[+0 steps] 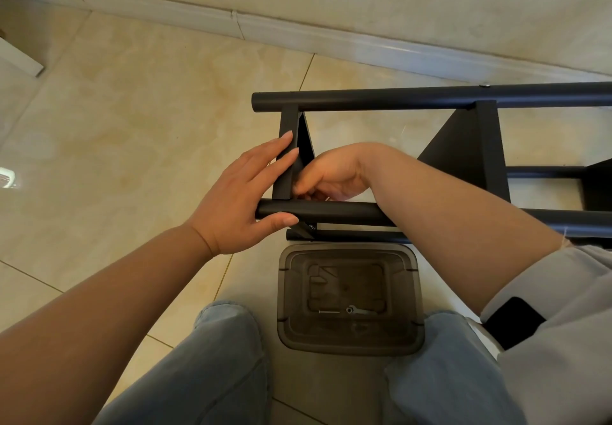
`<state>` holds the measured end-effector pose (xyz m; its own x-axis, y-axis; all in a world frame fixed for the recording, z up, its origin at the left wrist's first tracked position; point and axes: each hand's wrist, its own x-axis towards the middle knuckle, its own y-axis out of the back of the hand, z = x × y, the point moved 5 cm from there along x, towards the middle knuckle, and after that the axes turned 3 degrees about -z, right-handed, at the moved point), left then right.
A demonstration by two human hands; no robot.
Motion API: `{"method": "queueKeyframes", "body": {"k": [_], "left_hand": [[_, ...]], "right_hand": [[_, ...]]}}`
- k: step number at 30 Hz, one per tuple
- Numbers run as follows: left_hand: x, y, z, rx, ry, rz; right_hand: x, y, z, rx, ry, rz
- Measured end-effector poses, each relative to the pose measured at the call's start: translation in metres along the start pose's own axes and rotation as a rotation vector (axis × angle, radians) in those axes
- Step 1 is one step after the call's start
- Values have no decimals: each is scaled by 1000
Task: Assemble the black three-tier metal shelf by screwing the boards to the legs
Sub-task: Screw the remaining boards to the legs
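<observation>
The black metal shelf lies on its side on the tiled floor, with a far leg (430,97) and a near leg (337,212) running left to right. An end board (286,159) spans the two legs at their left ends, and a second board (470,146) stands further right. My left hand (238,199) rests with straight fingers on the end board's edge, its thumb against the near leg's end. My right hand (334,173) reaches inside the frame. Its fingers curl at the corner where the end board meets the near leg, and anything they pinch is hidden.
A smoky transparent plastic box (410,295) stands between my knees, holding a screw (329,311) and a small wrench (359,310). A dark phone (513,322) sits in my right pocket. A white baseboard (298,34) runs behind the shelf, and a white furniture edge (16,57) is at far left.
</observation>
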<state>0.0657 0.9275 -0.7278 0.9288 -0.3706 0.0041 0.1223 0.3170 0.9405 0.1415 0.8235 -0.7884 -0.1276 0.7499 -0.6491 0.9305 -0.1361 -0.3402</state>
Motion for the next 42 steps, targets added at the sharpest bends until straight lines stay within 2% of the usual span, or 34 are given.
{"method": "queueKeyframes", "body": {"k": [5,19,42], "left_hand": [[1,1,0,5,-11,11],[0,-1,0,4,-8,11],[0,0,0,18,-12,10]], "right_hand": [[-2,-2,-1,19,11,-32],[1,-1,-1,-2,16,27],[-1,-2,-2,18,21,18]]}}
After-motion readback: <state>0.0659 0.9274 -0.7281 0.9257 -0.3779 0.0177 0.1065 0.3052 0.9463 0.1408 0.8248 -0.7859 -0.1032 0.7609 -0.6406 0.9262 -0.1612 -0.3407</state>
